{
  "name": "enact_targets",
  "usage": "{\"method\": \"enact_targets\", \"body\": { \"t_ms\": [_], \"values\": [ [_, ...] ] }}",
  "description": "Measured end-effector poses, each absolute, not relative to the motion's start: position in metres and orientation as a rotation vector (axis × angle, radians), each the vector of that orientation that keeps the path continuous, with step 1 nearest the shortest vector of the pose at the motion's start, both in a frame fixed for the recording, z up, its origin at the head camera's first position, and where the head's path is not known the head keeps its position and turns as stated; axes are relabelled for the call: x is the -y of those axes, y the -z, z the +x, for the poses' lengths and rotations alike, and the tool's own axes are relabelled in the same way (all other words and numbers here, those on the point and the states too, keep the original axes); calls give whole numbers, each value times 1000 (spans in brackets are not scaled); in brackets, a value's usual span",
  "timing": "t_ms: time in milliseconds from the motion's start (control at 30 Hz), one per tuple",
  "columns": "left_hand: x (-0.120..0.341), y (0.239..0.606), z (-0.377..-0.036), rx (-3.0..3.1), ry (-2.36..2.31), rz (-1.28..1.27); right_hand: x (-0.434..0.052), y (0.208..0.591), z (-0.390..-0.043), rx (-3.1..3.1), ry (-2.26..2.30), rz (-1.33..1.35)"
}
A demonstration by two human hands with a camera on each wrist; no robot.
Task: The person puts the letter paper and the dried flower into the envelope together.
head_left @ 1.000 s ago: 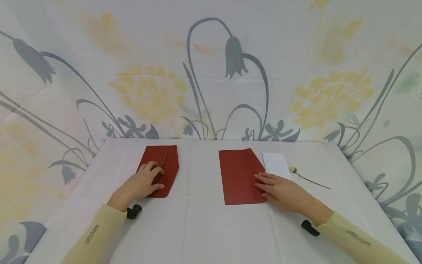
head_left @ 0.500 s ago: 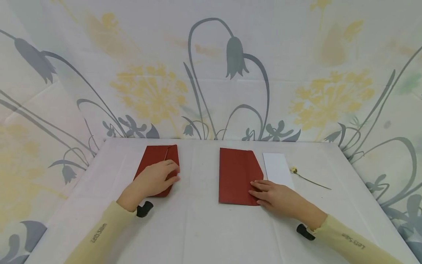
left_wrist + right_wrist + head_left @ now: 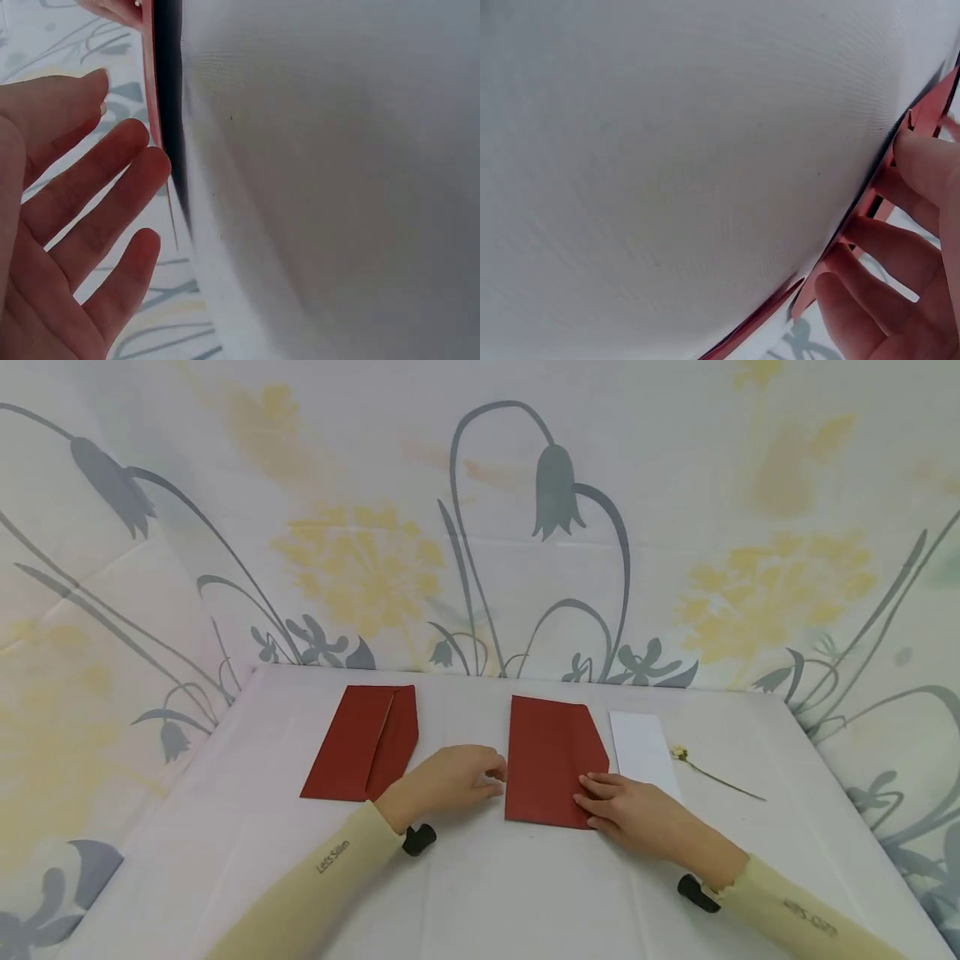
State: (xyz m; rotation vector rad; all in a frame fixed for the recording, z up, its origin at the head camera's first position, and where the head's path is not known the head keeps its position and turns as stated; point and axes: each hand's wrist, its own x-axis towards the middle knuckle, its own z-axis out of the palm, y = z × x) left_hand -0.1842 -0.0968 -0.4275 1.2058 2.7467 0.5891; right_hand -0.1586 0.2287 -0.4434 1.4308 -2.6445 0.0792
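A red envelope [image 3: 551,747] with its flap side to the right lies flat in the middle of the table. My right hand [image 3: 641,814] rests on its lower right part, and in the right wrist view the extended fingers [image 3: 892,244] and thumb lie against the red paper. Beside the envelope's left edge is my left hand [image 3: 450,781], its fingers loosely bent and holding nothing. The left wrist view shows those fingertips [image 3: 154,165] very near the envelope's edge; whether they touch it I cannot tell. A second red envelope [image 3: 348,743] lies to the left, untouched.
A white paper card [image 3: 643,743] lies right of the middle envelope, its lower end partly behind my right hand. Farther right is a thin-stemmed flower [image 3: 679,753] with a small yellow head. White cloth covers the table [image 3: 480,893]; a floral-printed cloth [image 3: 495,568] hangs behind it.
My left hand has left the left envelope and moved right to the middle envelope's near side. The middle envelope has turned slightly under my right hand, which moved a little. The head view has shifted slightly.
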Motion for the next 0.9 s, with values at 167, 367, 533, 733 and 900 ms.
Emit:
{"method": "enact_targets", "body": {
  "t_ms": [167,367,533,733,900],
  "values": [
    [78,433,-198,-2657,-699,1155,-227,443,-159,2667,-65,1417],
    [60,433,-210,-2632,-615,1114,-228,443,-159,2701,-65,1399],
    [54,434,-213,-2599,-564,1034,-230,444,-159,2694,-63,1404],
    [53,436,-213,-2601,-547,998,-234,445,-159,2692,-55,1420],
    [53,437,-213,-2595,-554,1004,-232,441,-158,2750,-53,1410]
  ]
}}
